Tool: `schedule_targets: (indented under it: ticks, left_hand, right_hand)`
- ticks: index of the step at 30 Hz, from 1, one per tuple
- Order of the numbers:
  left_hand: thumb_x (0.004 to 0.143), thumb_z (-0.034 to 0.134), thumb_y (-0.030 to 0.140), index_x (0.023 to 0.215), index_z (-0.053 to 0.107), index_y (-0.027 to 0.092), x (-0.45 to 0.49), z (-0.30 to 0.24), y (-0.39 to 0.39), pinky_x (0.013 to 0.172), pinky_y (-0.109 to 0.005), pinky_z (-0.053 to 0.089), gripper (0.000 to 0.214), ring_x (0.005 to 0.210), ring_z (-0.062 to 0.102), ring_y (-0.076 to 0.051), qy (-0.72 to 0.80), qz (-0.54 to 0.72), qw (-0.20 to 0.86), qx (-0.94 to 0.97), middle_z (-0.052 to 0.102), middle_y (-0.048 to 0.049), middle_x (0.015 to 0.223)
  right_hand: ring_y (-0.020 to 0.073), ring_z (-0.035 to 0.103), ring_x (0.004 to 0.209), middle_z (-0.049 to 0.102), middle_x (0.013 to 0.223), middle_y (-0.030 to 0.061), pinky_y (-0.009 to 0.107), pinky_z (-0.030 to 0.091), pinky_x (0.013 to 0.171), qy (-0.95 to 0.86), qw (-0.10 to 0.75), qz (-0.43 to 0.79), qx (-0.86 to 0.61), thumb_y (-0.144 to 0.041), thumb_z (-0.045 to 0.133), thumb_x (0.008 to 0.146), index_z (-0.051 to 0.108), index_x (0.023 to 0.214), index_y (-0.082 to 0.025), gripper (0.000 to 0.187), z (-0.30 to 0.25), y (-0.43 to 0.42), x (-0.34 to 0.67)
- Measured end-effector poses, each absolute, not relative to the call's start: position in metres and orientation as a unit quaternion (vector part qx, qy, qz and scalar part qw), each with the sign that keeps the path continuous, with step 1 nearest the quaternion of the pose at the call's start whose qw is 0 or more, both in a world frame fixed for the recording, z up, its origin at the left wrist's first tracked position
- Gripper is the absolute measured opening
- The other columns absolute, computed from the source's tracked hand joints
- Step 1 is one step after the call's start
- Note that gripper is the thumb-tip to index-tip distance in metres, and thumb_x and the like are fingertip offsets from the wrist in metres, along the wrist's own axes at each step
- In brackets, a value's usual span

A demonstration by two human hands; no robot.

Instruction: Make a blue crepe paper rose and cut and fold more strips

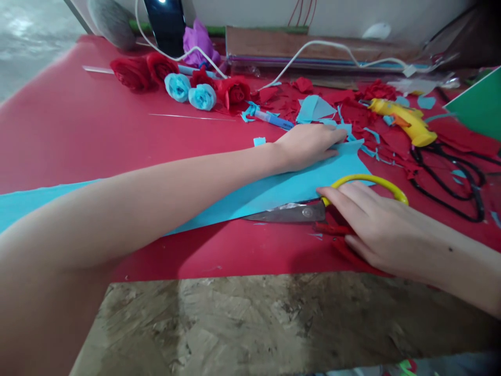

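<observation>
A long strip of light blue paper runs across the red tabletop. My left hand rests palm down on the strip near its right end, fingers stretched out, and my forearm crosses over it. Along the strip's near edge lies a pair of scissors with a yellow handle, blades pointing left. My right hand is closed around the handle. Beneath that hand shows a red handle; whether it belongs to the scissors or another tool I cannot tell.
Red paper roses and blue paper roses lie at the back, beside a purple paper bundle and a phone. A yellow glue gun, black cord and red scraps are at right. A pen lies behind my left hand.
</observation>
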State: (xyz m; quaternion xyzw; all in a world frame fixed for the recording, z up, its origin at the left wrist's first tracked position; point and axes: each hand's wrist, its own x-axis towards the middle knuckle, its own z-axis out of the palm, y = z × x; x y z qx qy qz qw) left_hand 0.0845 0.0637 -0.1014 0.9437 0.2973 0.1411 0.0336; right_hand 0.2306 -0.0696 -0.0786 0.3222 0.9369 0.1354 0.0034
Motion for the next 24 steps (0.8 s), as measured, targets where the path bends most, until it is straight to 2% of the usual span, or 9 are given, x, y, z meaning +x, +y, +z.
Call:
schedule_targets:
  ticks: [8,12,16,20,24]
  left_hand:
    - [0.089,0.043,0.021,0.110,0.054,0.014,0.084,-0.101,0.065,0.074,-0.026,0.043,0.024,0.098,0.058,-0.019,0.285,0.157,0.035,0.945,0.062,-0.0057,0.109]
    - [0.090,0.042,0.021,0.109,0.054,0.016,0.084,-0.101,0.065,0.075,-0.027,0.043,0.024,0.100,0.057,-0.019,0.288,0.160,0.032,0.944,0.062,-0.0052,0.109]
    - [0.088,0.045,0.026,0.109,0.055,0.017,0.086,-0.099,0.065,0.069,-0.027,0.043,0.024,0.095,0.059,-0.020,0.308,0.162,0.037,0.937,0.064,-0.0051,0.107]
    - [0.089,0.044,0.036,0.105,0.058,0.015,0.082,-0.090,0.069,0.065,-0.025,0.041,0.030,0.086,0.060,-0.018,0.312,0.153,0.090,0.933,0.066,-0.0052,0.097]
    - [0.091,0.040,0.036,0.096,0.061,0.014,0.063,-0.074,0.069,0.065,-0.022,0.039,0.031,0.077,0.058,-0.014,0.332,0.107,0.129,0.929,0.065,-0.0030,0.086]
  right_hand:
    - [0.0293,0.051,0.102,0.054,0.107,0.0173,0.037,0.050,0.070,0.936,0.013,0.099,0.338,-0.009,0.036,0.072,0.036,0.124,-0.007,0.053,-0.081,-0.079,0.238]
    - [0.0305,0.052,0.100,0.054,0.105,0.0187,0.040,0.051,0.070,0.940,0.015,0.093,0.329,-0.010,0.037,0.071,0.039,0.122,-0.004,0.051,-0.079,-0.078,0.238]
    - [0.0307,0.049,0.103,0.053,0.108,0.0188,0.043,0.050,0.079,0.939,0.018,0.076,0.335,-0.011,0.038,0.070,0.038,0.123,-0.003,0.053,-0.077,-0.075,0.236]
    - [0.0287,0.050,0.101,0.052,0.109,0.0178,0.041,0.049,0.081,0.938,0.039,0.059,0.338,-0.010,0.041,0.069,0.039,0.123,-0.003,0.054,-0.076,-0.073,0.236]
    - [0.0253,0.052,0.097,0.054,0.106,0.0171,0.037,0.049,0.080,0.940,0.036,0.079,0.330,-0.006,0.041,0.068,0.042,0.121,-0.002,0.053,-0.073,-0.073,0.235]
